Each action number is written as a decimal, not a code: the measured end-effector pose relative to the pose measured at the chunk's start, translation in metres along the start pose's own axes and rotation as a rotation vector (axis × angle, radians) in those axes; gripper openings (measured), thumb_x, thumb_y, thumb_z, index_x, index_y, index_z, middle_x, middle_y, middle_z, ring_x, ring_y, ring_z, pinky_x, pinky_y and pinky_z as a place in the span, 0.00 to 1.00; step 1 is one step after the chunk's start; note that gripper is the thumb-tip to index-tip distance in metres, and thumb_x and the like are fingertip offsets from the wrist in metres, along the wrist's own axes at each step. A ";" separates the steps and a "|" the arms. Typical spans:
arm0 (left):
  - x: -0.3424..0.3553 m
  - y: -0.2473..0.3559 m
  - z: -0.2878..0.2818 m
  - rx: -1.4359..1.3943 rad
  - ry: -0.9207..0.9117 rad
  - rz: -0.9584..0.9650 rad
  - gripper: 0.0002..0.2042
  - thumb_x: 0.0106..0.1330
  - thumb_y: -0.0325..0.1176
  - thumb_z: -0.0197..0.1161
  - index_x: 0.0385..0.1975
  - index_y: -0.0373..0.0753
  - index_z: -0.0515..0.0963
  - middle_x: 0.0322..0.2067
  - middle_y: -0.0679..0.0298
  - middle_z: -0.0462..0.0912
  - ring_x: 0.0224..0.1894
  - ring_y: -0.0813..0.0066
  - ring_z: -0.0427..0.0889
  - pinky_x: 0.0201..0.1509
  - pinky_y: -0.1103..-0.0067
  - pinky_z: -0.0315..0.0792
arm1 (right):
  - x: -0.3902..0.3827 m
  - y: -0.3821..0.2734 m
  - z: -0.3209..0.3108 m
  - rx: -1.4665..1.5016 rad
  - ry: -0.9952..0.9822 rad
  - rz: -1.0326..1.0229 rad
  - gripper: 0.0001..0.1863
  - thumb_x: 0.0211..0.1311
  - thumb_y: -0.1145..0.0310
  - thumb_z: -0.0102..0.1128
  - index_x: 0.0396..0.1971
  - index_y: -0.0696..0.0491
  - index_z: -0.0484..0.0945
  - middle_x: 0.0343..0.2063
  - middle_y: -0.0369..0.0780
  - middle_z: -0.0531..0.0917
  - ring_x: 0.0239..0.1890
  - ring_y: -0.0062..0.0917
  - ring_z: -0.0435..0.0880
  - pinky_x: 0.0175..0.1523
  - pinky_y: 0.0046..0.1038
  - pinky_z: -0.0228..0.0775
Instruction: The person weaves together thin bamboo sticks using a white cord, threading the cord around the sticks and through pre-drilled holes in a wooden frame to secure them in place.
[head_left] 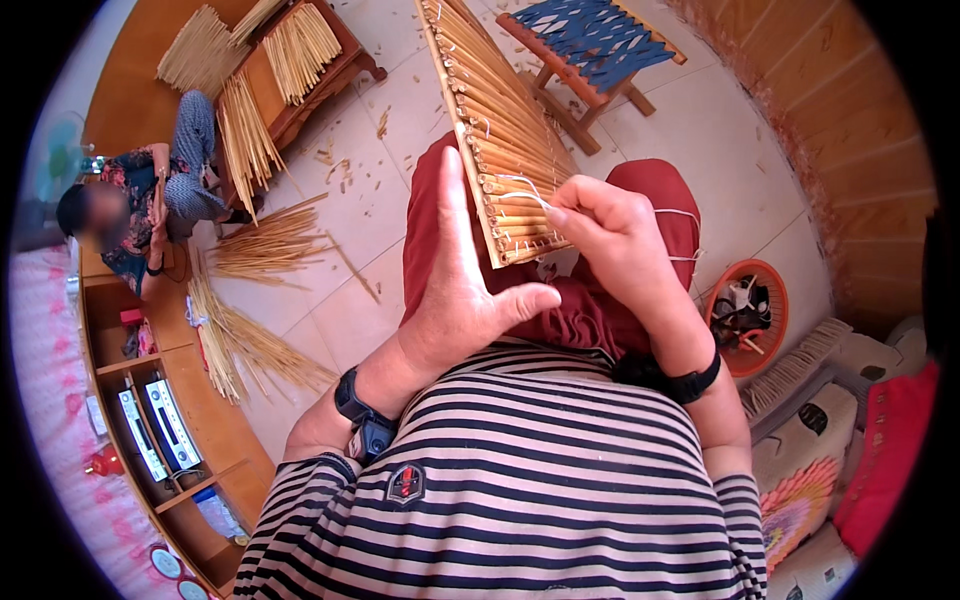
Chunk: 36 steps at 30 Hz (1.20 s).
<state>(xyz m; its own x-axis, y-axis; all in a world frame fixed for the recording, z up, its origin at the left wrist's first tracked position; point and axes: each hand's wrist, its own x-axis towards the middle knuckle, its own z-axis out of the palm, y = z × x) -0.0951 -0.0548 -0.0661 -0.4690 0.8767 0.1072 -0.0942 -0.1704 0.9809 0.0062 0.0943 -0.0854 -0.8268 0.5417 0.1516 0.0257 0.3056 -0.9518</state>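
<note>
— Fingers of the right hand (pixel 610 235) are pinched shut on a thin white cord (pixel 525 190) at the near end of the bamboo mat (pixel 495 120); the left hand (pixel 462 290) stands open, palm flat and fingers straight up, thumb pointing toward the right hand, its edge just beside the mat's lower corner.

— And where does the mat lie?

— It rests tilted across the person's knees in dark red trousers (pixel 570 310), running from the lap up toward the top of the view over the tiled floor (pixel 380 140); it is made of pale round canes laid side by side and tied with the cord along a side rail.

— What else is around, biggest first?

— Across the floor at left lie loose bundles of split canes (pixel 255 335); more canes are piled on a low wooden bench (pixel 300 75) above them; another person in a patterned top (pixel 150 200) sits by that bench at far left; a wooden stool with a blue woven seat (pixel 590 40) stands beyond the mat at upper right; a round orange basket (pixel 745 315) holding small tools sits on the floor beside the right knee; a cushion with a flower pattern (pixel 800 480) lies at lower right.

— Anything on the wrists?

— A dark watch (pixel 362 415) on the left wrist; a black band (pixel 690 385) on the right.
</note>
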 end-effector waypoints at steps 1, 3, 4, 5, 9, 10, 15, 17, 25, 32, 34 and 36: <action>0.005 -0.003 -0.008 0.203 0.022 0.111 0.63 0.57 0.45 0.76 0.73 0.37 0.23 0.70 0.47 0.49 0.72 0.58 0.57 0.73 0.66 0.58 | -0.001 -0.001 -0.008 0.345 -0.144 0.226 0.04 0.63 0.69 0.61 0.30 0.53 0.79 0.19 0.33 0.79 0.16 0.17 0.73 0.21 0.21 0.62; 0.012 -0.005 -0.015 0.340 0.067 0.168 0.60 0.56 0.47 0.75 0.74 0.39 0.29 0.72 0.47 0.45 0.73 0.55 0.53 0.74 0.63 0.54 | -0.004 0.000 -0.020 0.605 -0.249 0.315 0.04 0.63 0.70 0.60 0.30 0.54 0.78 0.20 0.31 0.77 0.17 0.13 0.68 0.21 0.18 0.57; 0.014 -0.003 -0.014 0.272 0.092 0.116 0.59 0.56 0.50 0.75 0.75 0.42 0.33 0.73 0.48 0.41 0.75 0.53 0.49 0.75 0.60 0.51 | -0.006 0.000 -0.023 0.878 -0.351 0.409 0.05 0.63 0.70 0.59 0.30 0.55 0.78 0.22 0.29 0.75 0.18 0.10 0.63 0.22 0.16 0.52; 0.019 0.004 -0.021 0.549 -0.036 0.239 0.58 0.51 0.54 0.76 0.74 0.42 0.43 0.72 0.44 0.41 0.75 0.49 0.48 0.75 0.60 0.50 | -0.009 -0.003 -0.023 0.901 -0.327 0.365 0.04 0.62 0.72 0.57 0.29 0.56 0.75 0.18 0.29 0.72 0.16 0.10 0.59 0.21 0.17 0.48; 0.043 0.026 -0.058 1.076 -0.239 0.485 0.42 0.42 0.56 0.77 0.62 0.52 0.72 0.73 0.45 0.43 0.75 0.40 0.45 0.75 0.56 0.49 | -0.013 0.010 -0.033 1.123 -0.282 0.152 0.05 0.61 0.71 0.53 0.28 0.57 0.72 0.14 0.31 0.67 0.15 0.12 0.57 0.21 0.18 0.48; 0.049 0.034 -0.063 1.241 -0.246 0.604 0.33 0.47 0.51 0.75 0.58 0.52 0.77 0.73 0.50 0.50 0.74 0.42 0.48 0.75 0.56 0.51 | -0.010 0.011 -0.037 1.180 -0.272 0.117 0.05 0.60 0.71 0.54 0.27 0.56 0.71 0.14 0.31 0.65 0.15 0.14 0.59 0.22 0.20 0.50; 0.096 0.051 -0.063 1.261 -0.547 0.791 0.10 0.59 0.35 0.67 0.41 0.47 0.83 0.53 0.66 0.79 0.67 0.55 0.67 0.74 0.55 0.54 | 0.012 -0.012 -0.023 1.229 0.087 -0.075 0.10 0.71 0.61 0.52 0.32 0.50 0.70 0.21 0.33 0.68 0.24 0.22 0.68 0.43 0.34 0.64; 0.118 0.043 -0.055 1.105 -0.684 0.842 0.06 0.60 0.35 0.65 0.36 0.46 0.82 0.38 0.69 0.84 0.58 0.64 0.77 0.73 0.55 0.56 | 0.019 -0.020 -0.023 1.242 0.214 -0.089 0.12 0.75 0.57 0.48 0.34 0.47 0.70 0.25 0.34 0.70 0.31 0.27 0.73 0.61 0.45 0.64; 0.191 0.055 0.002 1.005 -0.883 0.818 0.10 0.56 0.42 0.68 0.31 0.44 0.81 0.29 0.65 0.83 0.39 0.65 0.83 0.50 0.67 0.73 | 0.030 -0.016 -0.082 1.503 0.201 -0.099 0.13 0.79 0.60 0.41 0.35 0.50 0.71 0.17 0.28 0.66 0.16 0.12 0.62 0.29 0.21 0.58; 0.187 0.031 0.048 0.889 -0.779 0.859 0.09 0.52 0.38 0.71 0.30 0.45 0.80 0.29 0.63 0.83 0.37 0.63 0.84 0.39 0.69 0.78 | 0.038 0.019 -0.103 1.353 0.266 0.056 0.12 0.78 0.61 0.45 0.33 0.49 0.69 0.15 0.26 0.64 0.13 0.07 0.54 0.18 0.13 0.49; 0.195 0.031 0.053 0.916 -0.811 0.840 0.09 0.53 0.37 0.70 0.32 0.45 0.81 0.30 0.62 0.84 0.36 0.62 0.84 0.39 0.69 0.78 | 0.041 0.024 -0.113 1.325 0.285 0.003 0.12 0.78 0.61 0.46 0.33 0.49 0.69 0.15 0.26 0.64 0.13 0.07 0.54 0.18 0.14 0.49; 0.205 0.032 0.054 0.947 -0.837 0.816 0.08 0.54 0.35 0.69 0.34 0.45 0.82 0.31 0.62 0.85 0.36 0.62 0.84 0.39 0.68 0.77 | 0.046 0.025 -0.121 1.298 0.298 -0.043 0.12 0.77 0.60 0.46 0.33 0.50 0.70 0.15 0.26 0.64 0.14 0.07 0.54 0.19 0.14 0.49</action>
<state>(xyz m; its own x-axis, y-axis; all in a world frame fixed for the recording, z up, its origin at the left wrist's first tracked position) -0.1467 0.1439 -0.0043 0.5427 0.7392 0.3989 0.6776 -0.6659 0.3120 0.0363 0.2217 -0.0704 -0.6554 0.7508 0.0817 -0.6854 -0.5459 -0.4819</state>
